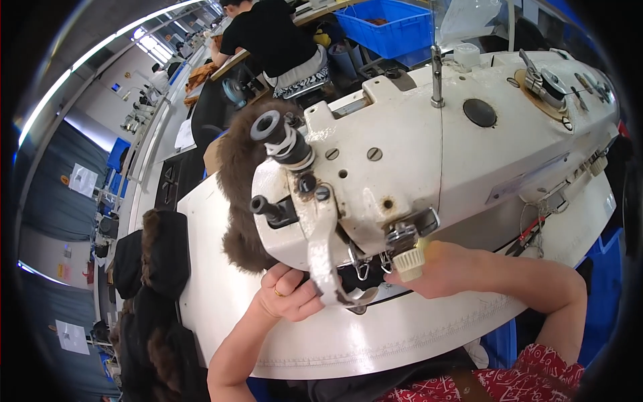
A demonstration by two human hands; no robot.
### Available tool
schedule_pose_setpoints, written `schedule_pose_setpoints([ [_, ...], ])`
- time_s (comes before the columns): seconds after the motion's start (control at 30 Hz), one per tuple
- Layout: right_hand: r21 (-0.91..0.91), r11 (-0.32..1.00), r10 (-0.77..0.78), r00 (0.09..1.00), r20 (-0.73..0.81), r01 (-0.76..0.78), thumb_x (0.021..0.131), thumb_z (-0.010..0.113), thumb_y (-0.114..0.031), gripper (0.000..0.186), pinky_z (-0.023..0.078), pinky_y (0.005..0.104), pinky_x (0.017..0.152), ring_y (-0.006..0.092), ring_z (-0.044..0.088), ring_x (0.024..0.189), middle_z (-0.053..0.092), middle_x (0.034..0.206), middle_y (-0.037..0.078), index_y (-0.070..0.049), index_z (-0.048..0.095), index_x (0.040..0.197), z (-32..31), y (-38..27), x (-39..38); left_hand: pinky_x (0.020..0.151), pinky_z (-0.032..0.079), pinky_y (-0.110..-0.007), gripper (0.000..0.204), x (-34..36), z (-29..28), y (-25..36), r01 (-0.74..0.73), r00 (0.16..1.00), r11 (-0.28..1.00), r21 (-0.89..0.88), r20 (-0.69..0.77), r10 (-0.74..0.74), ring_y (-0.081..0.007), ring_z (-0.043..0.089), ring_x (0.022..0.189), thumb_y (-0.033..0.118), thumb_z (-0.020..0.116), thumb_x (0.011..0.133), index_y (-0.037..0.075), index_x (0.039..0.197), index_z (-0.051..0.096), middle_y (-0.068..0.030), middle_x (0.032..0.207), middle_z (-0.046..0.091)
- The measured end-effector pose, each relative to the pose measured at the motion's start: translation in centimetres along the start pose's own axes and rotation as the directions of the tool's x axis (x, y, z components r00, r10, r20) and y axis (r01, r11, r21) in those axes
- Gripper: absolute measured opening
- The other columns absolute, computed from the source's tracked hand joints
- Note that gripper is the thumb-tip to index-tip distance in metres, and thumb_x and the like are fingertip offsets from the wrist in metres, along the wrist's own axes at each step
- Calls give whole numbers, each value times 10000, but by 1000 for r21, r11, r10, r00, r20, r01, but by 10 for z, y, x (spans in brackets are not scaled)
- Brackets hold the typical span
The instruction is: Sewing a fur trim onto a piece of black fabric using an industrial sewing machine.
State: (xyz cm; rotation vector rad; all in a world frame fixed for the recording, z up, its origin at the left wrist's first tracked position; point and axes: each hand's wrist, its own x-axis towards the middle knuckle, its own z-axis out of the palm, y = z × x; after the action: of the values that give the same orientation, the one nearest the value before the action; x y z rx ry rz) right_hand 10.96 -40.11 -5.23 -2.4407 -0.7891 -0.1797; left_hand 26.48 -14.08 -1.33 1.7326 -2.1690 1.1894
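A white sewing machine stands in front of me, its head over the white table. Brown fur hangs behind and left of the head and reaches down to my left hand. Dark fabric shows under the needle area. My left hand, with a ring on one finger, is closed at the edge of the fur and dark fabric, left of the presser foot. To the right, my right hand is bent in with its fingers curled beside the dark fabric. The ribbed tension knob hides most of those fingertips.
Stacked black pieces with fur trim lie left of the white table. Red-handled snips rest under the machine arm. A blue crate stands behind. Ahead, a person in black sits at another workplace.
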Motion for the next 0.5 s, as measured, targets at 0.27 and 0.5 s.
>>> schedule_pose_setpoints([
  [0.27, -550, 834, -214, 943, -253, 42, 724, 637, -156, 201, 480, 236, 523, 144, 575, 808, 572, 993, 34, -86, 627, 912, 9, -37, 8, 774, 419, -286, 230, 45, -46, 10, -109, 950, 992, -65, 286, 123, -207, 528, 988, 188, 620, 777, 122, 986, 687, -10, 1186, 641],
  [0.5, -318, 938, 15, 929, -369, -141, 713, 616, -130, 204, 507, 254, 561, 171, 585, 828, 576, 1013, 72, -44, 595, 897, 28, -58, 8, 445, 452, -301, 437, 82, -36, 15, 369, 880, 843, -392, 441, -180, -220, 606, 595, 115, 703, 724, 44, 1148, 625, -12, 737, 628],
])
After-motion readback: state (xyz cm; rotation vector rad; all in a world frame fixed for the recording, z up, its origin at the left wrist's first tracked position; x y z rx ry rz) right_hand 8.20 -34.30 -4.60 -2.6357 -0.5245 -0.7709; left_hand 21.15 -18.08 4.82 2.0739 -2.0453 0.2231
